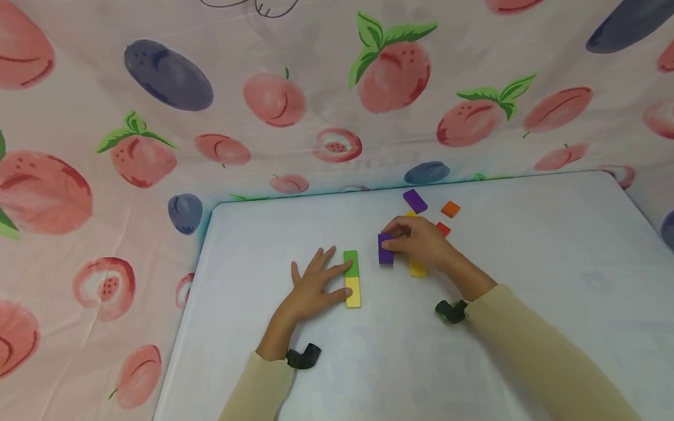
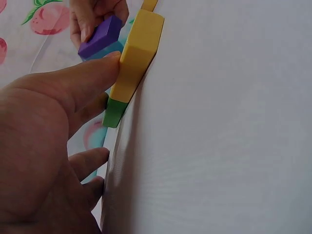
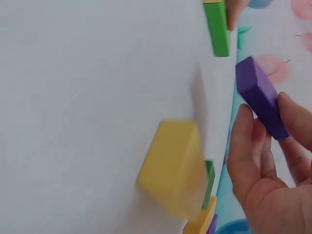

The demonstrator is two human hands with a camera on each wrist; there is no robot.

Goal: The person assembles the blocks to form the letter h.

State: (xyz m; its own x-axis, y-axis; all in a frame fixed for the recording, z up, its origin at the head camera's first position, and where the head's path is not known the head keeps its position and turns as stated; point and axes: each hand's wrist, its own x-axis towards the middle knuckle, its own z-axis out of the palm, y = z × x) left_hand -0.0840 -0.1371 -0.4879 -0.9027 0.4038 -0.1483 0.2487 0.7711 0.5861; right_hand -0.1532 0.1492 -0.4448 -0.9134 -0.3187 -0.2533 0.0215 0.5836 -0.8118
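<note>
A green block (image 1: 350, 256) and a yellow block (image 1: 355, 300) lie end to end in a line on the white table. Beside them is my left hand (image 1: 313, 289), fingers spread, its forefinger touching the green block and its thumb the yellow one. My right hand (image 1: 423, 242) pinches a purple block (image 1: 385, 255) between thumb and fingers. In the right wrist view this purple block (image 3: 261, 95) is held up off the tabletop, apart from the green block (image 3: 217, 31). Another yellow block (image 1: 418, 269) lies partly hidden under the right hand.
Behind the right hand lie a second purple block (image 1: 415, 200), an orange block (image 1: 450, 209), a partly covered red block (image 1: 443, 228) and a bit of yellow (image 1: 411, 214). The white table (image 1: 253, 234) meets a fruit-patterned cloth (image 1: 310, 52) at its back and left edges.
</note>
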